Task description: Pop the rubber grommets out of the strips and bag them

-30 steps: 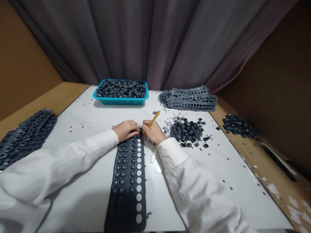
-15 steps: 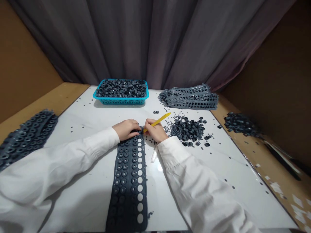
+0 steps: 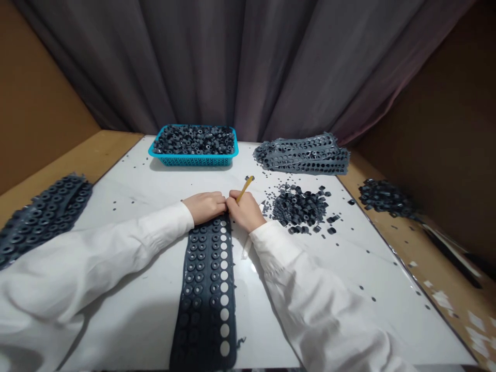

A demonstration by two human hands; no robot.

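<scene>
A long dark rubber strip [image 3: 205, 289] studded with small rings lies lengthwise on the white tabletop [image 3: 155, 191]; its right column shows empty round holes. My left hand [image 3: 205, 205] rests curled on the strip's far end, fingers pressed down on it. My right hand [image 3: 245, 211] is closed around a thin yellow stick [image 3: 245, 188], whose lower tip meets the strip's far right corner beside my left fingertips. A loose pile of dark rings [image 3: 300, 206] lies just right of my right hand.
A blue basket [image 3: 194, 160] full of dark rings stands at the back. Punched-out grey strips [image 3: 304, 155] are stacked at back right, ring-filled strips [image 3: 39, 219] lie at the left edge, and another ring heap [image 3: 385, 199] sits on the wooden ledge. Tiny scraps dot the table.
The yellow stick swung from steep to nearly flat toward the right, then back to steep. Both hands stayed at the strip's far end.
</scene>
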